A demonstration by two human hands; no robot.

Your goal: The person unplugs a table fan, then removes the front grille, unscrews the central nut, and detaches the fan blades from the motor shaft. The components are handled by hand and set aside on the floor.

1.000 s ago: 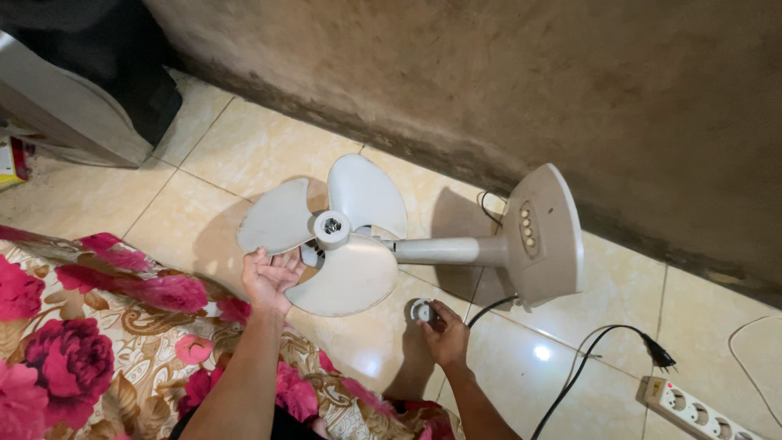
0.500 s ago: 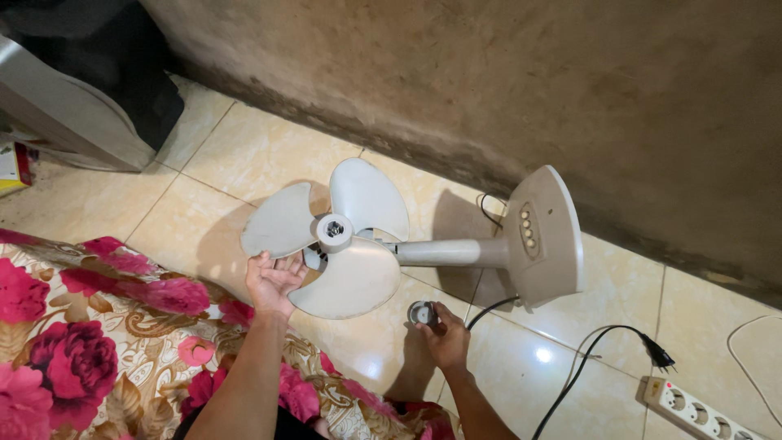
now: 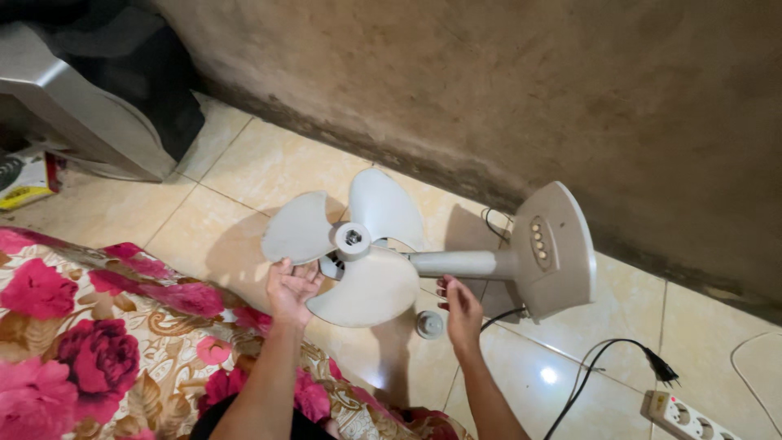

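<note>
On the floor, by the wall: a pale grey fan [image 3: 423, 261] laid on its side, grille off.

Left hand: left hand [image 3: 293, 287] raised palm-up under the lower left of the blade set [image 3: 354, 248], fingers [image 3: 303, 273] spread apart and curled up against the back of the blades near the hub [image 3: 352, 238]; it cups and touches, nothing is clamped.

Left forearm: comes up from the bottom edge, roughly straight, over a floral cloth [image 3: 98, 326].

Right hand: right hand [image 3: 461, 308] lifted off the floor, fingers loosely open and apart, held just below the stem [image 3: 460, 264]; whether the fingertips touch the stem cannot be told. It grips nothing.

Small part: a round grey cap [image 3: 429, 324] lies on the tile just left of the right hand, apart from it.

Fan, long axis: runs left to right, about level, slightly down to the right; blade end to the left, base [image 3: 558, 248] to the right.

Fan, facing: hub and three blades face up toward the camera; base stands on edge, its button row turned to the viewer.

Cord: black cord [image 3: 586, 375] trails from under the base to a plug [image 3: 661, 371] lying near a white power strip [image 3: 692, 415], not inserted.

Surroundings: cream floor tiles [image 3: 252, 163]; rough brown wall [image 3: 489, 81] behind.
</note>
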